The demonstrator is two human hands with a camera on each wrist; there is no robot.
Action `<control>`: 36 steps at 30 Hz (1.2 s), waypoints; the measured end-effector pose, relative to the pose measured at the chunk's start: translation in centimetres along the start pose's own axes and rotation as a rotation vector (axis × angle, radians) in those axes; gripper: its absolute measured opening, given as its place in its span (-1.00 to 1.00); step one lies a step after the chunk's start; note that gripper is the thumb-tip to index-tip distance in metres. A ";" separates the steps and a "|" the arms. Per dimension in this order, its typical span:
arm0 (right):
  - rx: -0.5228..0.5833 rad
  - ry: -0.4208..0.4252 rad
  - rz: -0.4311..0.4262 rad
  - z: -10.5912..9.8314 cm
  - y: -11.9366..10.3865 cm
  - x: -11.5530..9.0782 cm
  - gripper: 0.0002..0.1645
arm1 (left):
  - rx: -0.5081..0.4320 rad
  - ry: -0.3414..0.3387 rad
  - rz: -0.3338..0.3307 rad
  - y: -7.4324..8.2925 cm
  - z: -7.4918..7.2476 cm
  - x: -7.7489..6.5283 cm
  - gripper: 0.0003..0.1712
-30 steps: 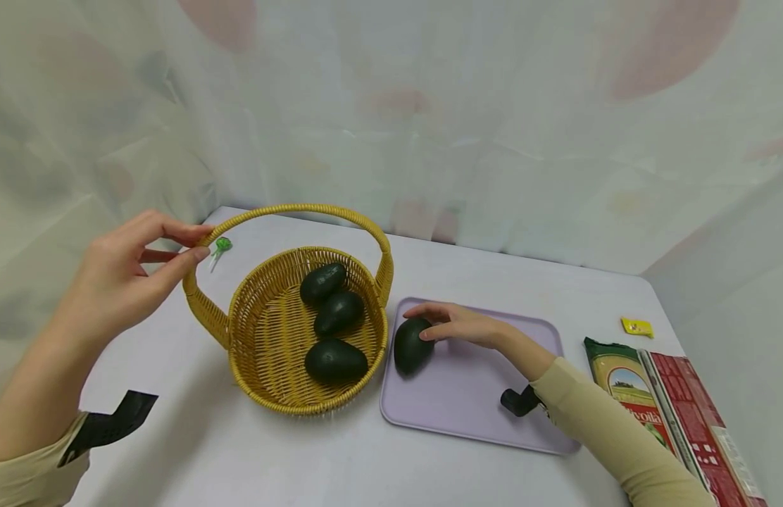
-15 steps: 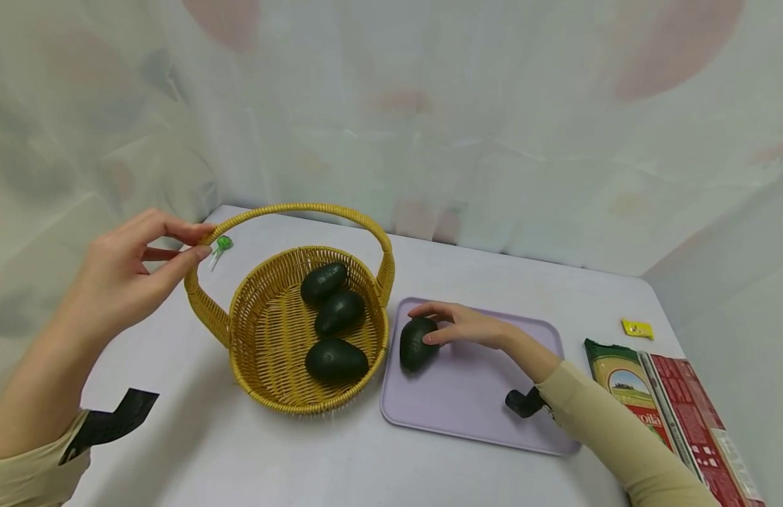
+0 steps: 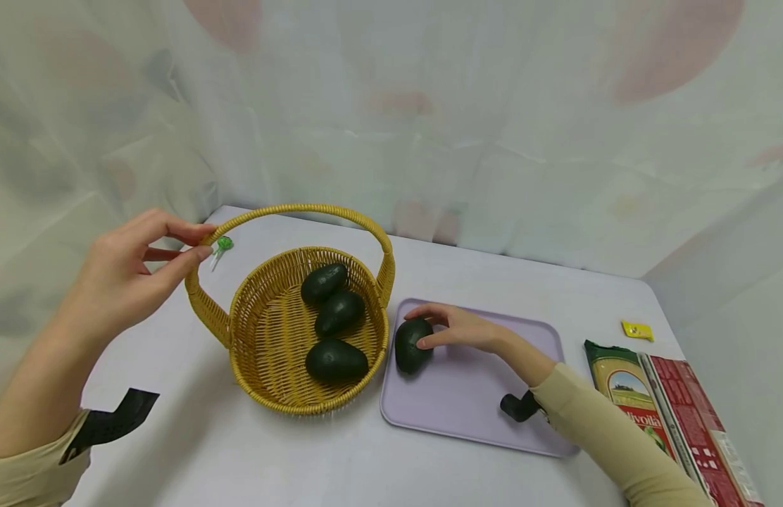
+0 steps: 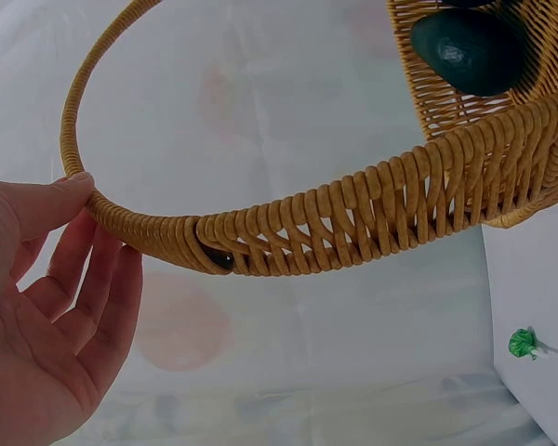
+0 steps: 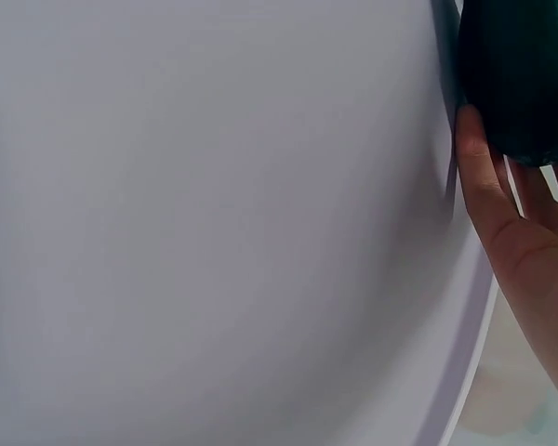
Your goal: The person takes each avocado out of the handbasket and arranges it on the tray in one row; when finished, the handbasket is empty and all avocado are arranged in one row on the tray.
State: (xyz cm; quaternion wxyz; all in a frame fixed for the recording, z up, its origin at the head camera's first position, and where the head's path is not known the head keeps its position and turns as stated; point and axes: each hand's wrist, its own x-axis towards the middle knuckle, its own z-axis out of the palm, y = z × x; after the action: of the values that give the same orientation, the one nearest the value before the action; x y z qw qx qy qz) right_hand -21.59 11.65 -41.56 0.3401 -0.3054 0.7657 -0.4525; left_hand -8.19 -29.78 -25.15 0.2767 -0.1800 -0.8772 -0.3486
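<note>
From my remote seat I took it for a small screened-off booth, its kind of building impossible for me to tell: pale sheeting (image 3: pixel 341 162) with faded pink blotches rose close behind a white desk (image 3: pixel 290 458) and along its left side. The wicker basket (image 3: pixel 274 338), avocados (image 3: pixel 336 360) and lilac tray (image 3: pixel 467 408) lent it a household, kitchen-like look.
</note>
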 end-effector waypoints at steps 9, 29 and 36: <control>-0.030 -0.011 0.006 0.2 -0.5 0.4 -0.29 | 0.008 -0.004 -0.002 0.2 -0.1 0.0 -0.67; -0.088 -0.042 -0.008 -0.4 -0.7 0.1 -0.29 | 0.009 -0.008 0.015 -0.2 -0.1 0.0 -0.68; -0.092 -0.006 -0.067 -0.6 -0.9 0.2 -0.33 | 0.006 -0.009 0.016 -0.3 0.0 0.0 -0.67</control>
State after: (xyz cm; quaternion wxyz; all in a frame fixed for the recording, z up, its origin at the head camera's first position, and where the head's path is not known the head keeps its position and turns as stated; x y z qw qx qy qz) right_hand -22.00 11.39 -40.56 0.3126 -0.3475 0.7739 -0.4272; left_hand -8.31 -30.01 -25.28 0.2759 -0.1880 -0.8780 -0.3430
